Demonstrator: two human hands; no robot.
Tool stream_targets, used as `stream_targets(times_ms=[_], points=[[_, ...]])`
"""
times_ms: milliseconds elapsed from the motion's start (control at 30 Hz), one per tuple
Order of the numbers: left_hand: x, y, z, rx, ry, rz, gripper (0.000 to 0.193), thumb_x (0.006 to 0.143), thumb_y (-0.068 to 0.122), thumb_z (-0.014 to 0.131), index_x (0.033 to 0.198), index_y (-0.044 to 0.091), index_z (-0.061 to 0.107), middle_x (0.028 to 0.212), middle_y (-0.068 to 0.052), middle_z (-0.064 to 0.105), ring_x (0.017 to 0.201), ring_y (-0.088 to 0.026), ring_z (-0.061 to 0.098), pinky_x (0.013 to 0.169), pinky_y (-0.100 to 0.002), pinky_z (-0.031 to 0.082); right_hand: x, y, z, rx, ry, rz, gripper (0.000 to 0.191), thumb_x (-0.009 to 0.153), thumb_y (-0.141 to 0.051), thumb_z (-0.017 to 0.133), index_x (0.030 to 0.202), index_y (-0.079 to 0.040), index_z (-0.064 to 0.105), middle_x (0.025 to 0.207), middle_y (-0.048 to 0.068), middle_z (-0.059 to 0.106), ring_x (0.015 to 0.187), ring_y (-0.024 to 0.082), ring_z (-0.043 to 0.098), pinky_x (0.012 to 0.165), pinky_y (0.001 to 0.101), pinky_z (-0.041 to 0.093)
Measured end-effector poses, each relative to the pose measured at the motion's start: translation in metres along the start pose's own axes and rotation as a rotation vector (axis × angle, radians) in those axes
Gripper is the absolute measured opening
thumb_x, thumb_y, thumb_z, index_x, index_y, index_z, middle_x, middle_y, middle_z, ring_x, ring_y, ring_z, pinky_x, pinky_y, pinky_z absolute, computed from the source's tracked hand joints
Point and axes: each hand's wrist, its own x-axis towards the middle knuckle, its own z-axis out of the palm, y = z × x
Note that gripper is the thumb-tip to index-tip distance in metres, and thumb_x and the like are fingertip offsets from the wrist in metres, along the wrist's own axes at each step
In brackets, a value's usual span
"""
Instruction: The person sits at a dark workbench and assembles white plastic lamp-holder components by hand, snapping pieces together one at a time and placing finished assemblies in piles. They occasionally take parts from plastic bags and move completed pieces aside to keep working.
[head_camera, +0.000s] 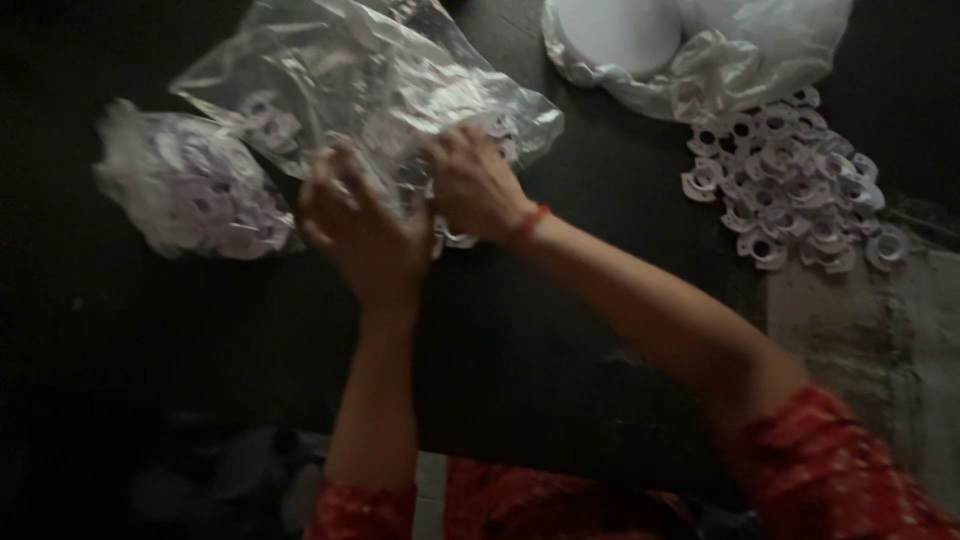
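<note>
A large clear plastic bag (350, 75) with small white ring-shaped parts inside lies on the dark surface in front of me. My left hand (362, 230) grips the bag's near edge, fingers curled into the plastic. My right hand (475, 185), with a red thread at the wrist, clutches the same bag just to the right, with a few white parts (455, 238) showing under it. Both hands sit close together at the bag's opening.
A tied, filled bag of white parts (195, 190) lies at the left. A loose pile of white ring parts (790, 180) sits at the right, below another clear bag (700, 50) holding a white round object. A grey rough patch (870, 330) is at the right.
</note>
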Motion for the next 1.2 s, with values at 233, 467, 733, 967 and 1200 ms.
stream_targets(times_ms=[233, 467, 733, 967, 1200], points=[[0.012, 0.008, 0.024, 0.039, -0.126, -0.191, 0.068, 0.096, 0.033, 0.062, 0.155, 0.005, 0.041, 0.162, -0.02, 0.039, 0.152, -0.05, 0.03, 0.118, -0.07, 0.027, 0.053, 0.02, 0.039, -0.23, -0.111, -0.091, 0.061, 0.088, -0.04, 0.062, 0.142, -0.012, 0.056, 0.142, 0.017, 0.06, 0.133, 0.047, 0.053, 0.112, 0.0624, 0.04], [0.017, -0.006, 0.031, -0.32, 0.041, -0.261, 0.046, 0.109, 0.027, 0.05, 0.149, 0.003, 0.049, 0.155, -0.019, 0.051, 0.151, -0.044, 0.039, 0.129, -0.055, 0.028, 0.004, -0.011, 0.013, 0.277, -0.487, 0.176, 0.07, 0.088, -0.032, 0.066, 0.152, -0.014, 0.045, 0.141, 0.017, 0.059, 0.135, 0.04, 0.052, 0.113, 0.0552, 0.04], [0.009, -0.021, 0.051, -0.314, 0.016, -0.279, 0.041, 0.11, 0.029, 0.052, 0.144, 0.008, 0.057, 0.153, -0.014, 0.058, 0.153, -0.038, 0.043, 0.133, -0.05, 0.029, -0.106, -0.025, -0.076, 0.207, -0.344, -0.084, 0.055, 0.083, -0.007, 0.068, 0.137, -0.014, 0.062, 0.15, 0.016, 0.051, 0.145, 0.04, 0.041, 0.113, 0.0576, 0.041], [-0.01, -0.001, 0.018, -0.256, 0.161, 0.087, 0.061, 0.105, 0.033, 0.064, 0.154, 0.004, 0.042, 0.161, -0.024, 0.034, 0.156, -0.042, 0.027, 0.133, -0.057, 0.028, -0.189, -0.009, -0.121, 0.604, -0.08, 0.35, 0.04, 0.099, 0.009, 0.059, 0.133, -0.011, 0.067, 0.138, 0.012, 0.069, 0.124, 0.026, 0.071, 0.102, 0.0352, 0.061], [-0.066, 0.095, -0.025, -0.976, -0.437, 0.133, 0.03, 0.108, 0.021, 0.064, 0.132, 0.004, 0.063, 0.126, -0.013, 0.07, 0.105, -0.024, 0.078, 0.085, -0.031, 0.064, -0.227, -0.005, -0.148, 1.195, 0.289, 1.173, 0.025, 0.106, -0.012, 0.065, 0.128, -0.002, 0.06, 0.115, 0.01, 0.072, 0.1, 0.018, 0.072, 0.083, 0.03, 0.062]])
